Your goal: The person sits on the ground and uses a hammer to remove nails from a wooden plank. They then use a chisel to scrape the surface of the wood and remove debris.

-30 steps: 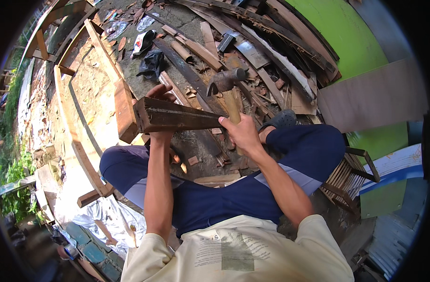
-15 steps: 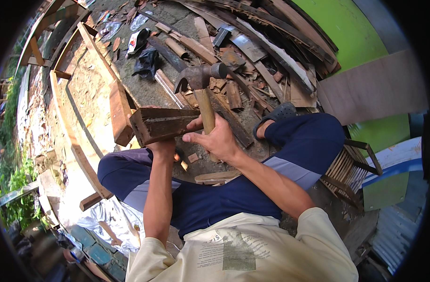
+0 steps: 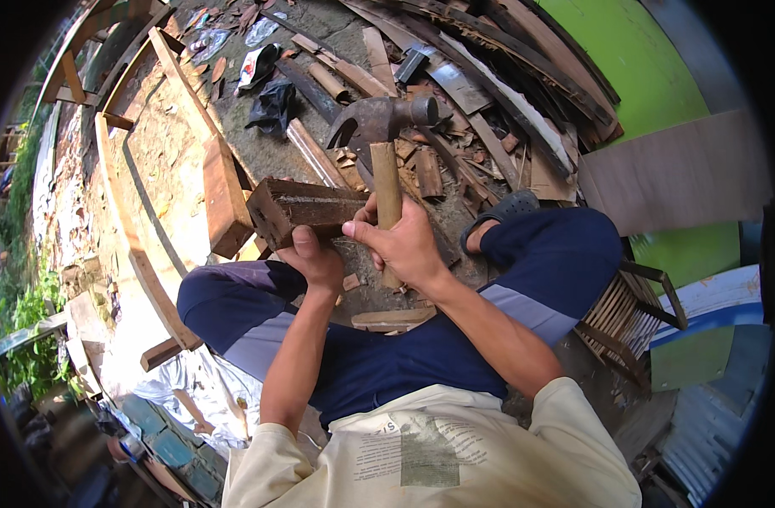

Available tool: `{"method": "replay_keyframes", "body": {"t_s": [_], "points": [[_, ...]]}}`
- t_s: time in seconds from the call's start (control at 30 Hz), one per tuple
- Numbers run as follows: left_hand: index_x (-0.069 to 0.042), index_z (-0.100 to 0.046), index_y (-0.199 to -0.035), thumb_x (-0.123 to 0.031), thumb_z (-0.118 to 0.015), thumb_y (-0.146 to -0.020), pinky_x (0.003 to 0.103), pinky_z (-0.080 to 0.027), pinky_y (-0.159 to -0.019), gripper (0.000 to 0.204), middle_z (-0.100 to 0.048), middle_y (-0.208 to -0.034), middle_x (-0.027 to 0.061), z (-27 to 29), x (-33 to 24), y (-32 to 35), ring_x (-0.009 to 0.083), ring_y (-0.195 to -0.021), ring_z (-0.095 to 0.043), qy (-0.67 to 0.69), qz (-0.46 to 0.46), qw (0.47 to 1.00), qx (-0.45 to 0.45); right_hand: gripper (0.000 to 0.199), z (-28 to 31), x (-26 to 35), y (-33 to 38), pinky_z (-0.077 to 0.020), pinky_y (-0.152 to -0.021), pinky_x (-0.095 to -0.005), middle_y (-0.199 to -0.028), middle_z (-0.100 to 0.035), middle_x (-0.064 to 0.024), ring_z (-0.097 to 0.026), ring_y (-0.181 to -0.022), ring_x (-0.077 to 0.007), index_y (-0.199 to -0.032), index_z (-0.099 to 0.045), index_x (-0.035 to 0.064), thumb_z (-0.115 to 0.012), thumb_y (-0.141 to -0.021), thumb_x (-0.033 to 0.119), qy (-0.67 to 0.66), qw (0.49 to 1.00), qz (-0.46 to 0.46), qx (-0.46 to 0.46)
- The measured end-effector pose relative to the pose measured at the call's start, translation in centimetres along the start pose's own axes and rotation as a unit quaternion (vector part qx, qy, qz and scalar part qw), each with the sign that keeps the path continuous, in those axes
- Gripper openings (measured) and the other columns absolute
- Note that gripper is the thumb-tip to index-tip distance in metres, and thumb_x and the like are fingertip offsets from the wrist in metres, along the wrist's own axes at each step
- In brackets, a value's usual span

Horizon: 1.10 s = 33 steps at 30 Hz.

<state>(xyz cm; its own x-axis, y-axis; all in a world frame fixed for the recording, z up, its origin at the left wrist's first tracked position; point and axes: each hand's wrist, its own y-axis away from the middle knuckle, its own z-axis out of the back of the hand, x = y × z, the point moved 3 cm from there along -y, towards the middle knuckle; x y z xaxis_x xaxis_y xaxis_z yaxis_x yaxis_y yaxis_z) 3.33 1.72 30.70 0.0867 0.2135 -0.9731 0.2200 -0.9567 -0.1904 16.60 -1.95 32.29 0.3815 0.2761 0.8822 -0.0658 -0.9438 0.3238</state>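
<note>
My right hand (image 3: 406,241) is closed round the wooden handle of a claw hammer (image 3: 387,190). The hammer stands upright, its rusty head at the top with the claw to the left and the striking face to the right. From below, my left hand (image 3: 315,258) grips a short dark brown wooden block (image 3: 307,206), thumb against its near face and other fingers hidden. The block's right end lies behind the hammer handle, next to my right fingers; I cannot tell whether they touch it.
A long wooden frame (image 3: 180,93) lies at the left, its thick end (image 3: 226,212) close to the block. Planks and scrap wood (image 3: 498,85) are heaped at the far right. A black plastic bag (image 3: 271,106) lies beyond the block. A slatted wooden stool (image 3: 629,317) is beside my right knee.
The hammer and my right hand have moved slightly right. My left hand has also shifted right, and its thumb now shows on the block's near face. The block has turned a little.
</note>
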Motion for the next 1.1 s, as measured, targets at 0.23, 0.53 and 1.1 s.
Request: {"method": "replay_keyframes", "body": {"t_s": [0.23,0.53,1.1], "points": [[-0.008,-0.024,-0.158,-0.065,-0.048,-0.084,0.047,-0.041,-0.108,0.096,-0.053,-0.138,0.0221,1.0,-1.6,-3.3,0.0359,-0.125,-0.055,0.141,-0.04,0.984,0.098,0.037,3.0,0.9,1.3,-0.0405,-0.04,-0.0232,-0.066,-0.05,0.0011,-0.05,-0.045,-0.0065,-0.094,-0.053,0.0034,-0.066,-0.098,0.037,0.033,0.991,-0.125,0.029],[0.004,-0.043,-0.138,-0.077,-0.054,-0.082,0.045,-0.047,-0.1,0.1,-0.057,-0.118,0.0191,1.8,-1.4,-3.5,0.0322,-0.113,-0.06,0.13,0.0,0.986,0.101,0.023,5.3,-1.0,2.3,-0.0411,-0.04,-0.025,-0.064,-0.052,0.0001,-0.051,-0.046,-0.01,-0.099,-0.054,0.0081,-0.061,-0.099,0.03,-0.139,0.94,-0.31,0.033],[0.007,-0.052,-0.122,-0.077,-0.065,-0.075,0.039,-0.05,-0.092,0.097,-0.061,-0.107,0.017,-0.5,-2.3,-0.7,0.0259,-0.102,-0.063,0.141,-0.022,0.975,0.17,0.021,4.6,2.9,6.0,-0.0453,-0.036,-0.0266,-0.066,-0.05,-0.0012,-0.052,-0.042,-0.0127,-0.118,-0.052,0.006,-0.049,-0.103,0.021,-0.305,0.885,-0.352,0.009]]}}
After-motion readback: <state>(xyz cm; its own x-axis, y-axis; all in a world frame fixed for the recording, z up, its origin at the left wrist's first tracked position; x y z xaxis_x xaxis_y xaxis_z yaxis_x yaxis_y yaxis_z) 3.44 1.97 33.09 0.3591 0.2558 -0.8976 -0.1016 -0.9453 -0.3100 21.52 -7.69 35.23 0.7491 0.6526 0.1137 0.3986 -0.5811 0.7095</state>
